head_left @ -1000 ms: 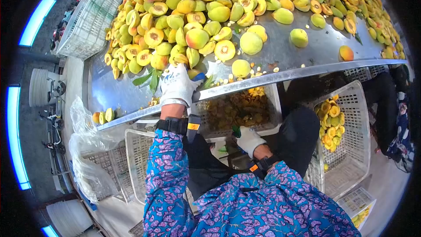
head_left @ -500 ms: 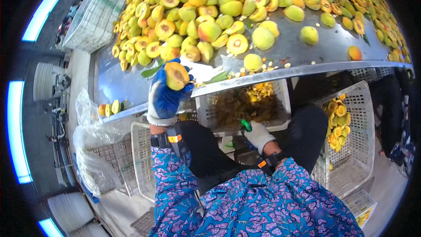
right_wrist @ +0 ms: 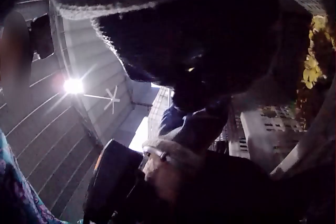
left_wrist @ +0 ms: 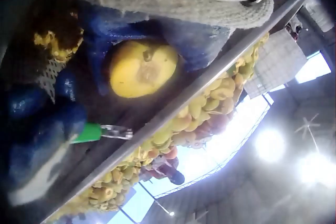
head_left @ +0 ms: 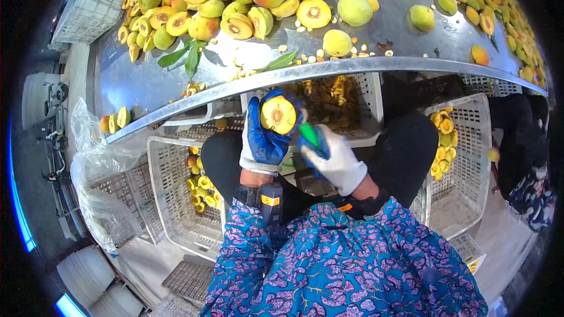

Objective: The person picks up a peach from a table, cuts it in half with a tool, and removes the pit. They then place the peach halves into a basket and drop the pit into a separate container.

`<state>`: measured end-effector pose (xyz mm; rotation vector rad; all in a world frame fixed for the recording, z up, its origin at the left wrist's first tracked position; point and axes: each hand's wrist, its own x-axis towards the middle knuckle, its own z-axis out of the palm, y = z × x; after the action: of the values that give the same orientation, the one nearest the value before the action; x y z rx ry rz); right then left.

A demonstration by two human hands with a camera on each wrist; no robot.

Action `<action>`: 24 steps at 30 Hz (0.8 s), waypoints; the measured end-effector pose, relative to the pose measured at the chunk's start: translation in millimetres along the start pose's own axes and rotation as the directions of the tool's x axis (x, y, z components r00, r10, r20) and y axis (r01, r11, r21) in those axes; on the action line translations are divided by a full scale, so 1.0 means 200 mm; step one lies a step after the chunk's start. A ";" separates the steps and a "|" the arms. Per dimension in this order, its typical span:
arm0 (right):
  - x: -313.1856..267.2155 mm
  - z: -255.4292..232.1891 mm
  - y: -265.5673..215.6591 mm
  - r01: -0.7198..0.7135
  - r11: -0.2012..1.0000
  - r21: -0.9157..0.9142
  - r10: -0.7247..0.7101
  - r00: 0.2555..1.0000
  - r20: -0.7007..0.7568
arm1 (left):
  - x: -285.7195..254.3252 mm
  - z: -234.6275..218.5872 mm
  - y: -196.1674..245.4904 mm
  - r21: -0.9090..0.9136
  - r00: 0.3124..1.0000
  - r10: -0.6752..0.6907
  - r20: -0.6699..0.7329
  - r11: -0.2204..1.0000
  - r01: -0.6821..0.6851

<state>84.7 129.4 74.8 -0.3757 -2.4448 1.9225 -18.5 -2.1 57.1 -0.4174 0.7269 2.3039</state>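
My left hand, in a blue-palmed white glove, holds a halved peach with its yellow cut face up and the pit area at its centre. The same peach half shows between blue fingers in the left wrist view. Just to the right, my gloved right hand grips a small pitting tool by its green handle. Its metal tip points toward the peach, a short gap away. In the right wrist view the right glove is mostly in shadow, and the tool is hidden.
A metal table heaped with halved peaches lies ahead, its raised edge crossing before me. Beneath it stands a crate of dark and yellow scraps. Crates with peach halves stand at the left and right.
My left hand has picked a peach half from the pile and brought it back over the table edge toward my lap. The right hand has risen with the green-handled tool to meet it.
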 end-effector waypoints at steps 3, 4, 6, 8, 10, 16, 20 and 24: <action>0.01 0.03 -0.01 -0.062 0.994 -0.091 0.070 0.994 0.084 | 0.02 -0.01 -0.03 0.106 1.000 0.020 -0.009 0.994 -0.019; 0.02 0.04 0.00 -0.089 0.988 -0.128 0.103 0.988 0.111 | 0.03 -0.03 -0.04 0.128 0.999 0.037 -0.023 0.991 -0.034; 0.02 0.05 0.00 -0.122 0.983 -0.135 0.139 0.981 0.133 | 0.02 -0.07 -0.06 0.171 0.997 0.065 -0.050 0.984 -0.055; 0.03 0.06 0.01 -0.124 0.981 -0.151 0.143 0.982 0.126 | 0.03 -0.07 -0.06 0.095 0.998 0.042 -0.053 0.995 -0.037; 0.03 0.07 0.02 -0.109 0.980 -0.169 0.127 0.987 0.101 | 0.02 -0.09 -0.06 0.044 0.999 0.035 -0.031 0.998 -0.034; 0.02 0.10 0.01 -0.108 0.984 -0.140 0.121 0.988 0.093 | 0.03 -0.13 -0.06 -0.041 0.997 0.023 -0.067 0.999 -0.026; 0.03 0.10 0.03 -0.050 0.981 -0.190 0.073 0.990 0.119 | 0.01 -0.04 -0.06 0.023 0.996 0.008 -0.088 1.000 -0.006; 0.03 0.15 0.10 -0.069 0.953 -0.295 0.119 0.980 0.157 | 0.03 -0.07 -0.08 0.141 0.998 0.016 -0.058 0.990 -0.008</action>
<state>77.3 107.0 48.0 -0.3473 -2.8830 1.6951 -10.8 2.0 37.3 -0.4190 0.9172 2.2423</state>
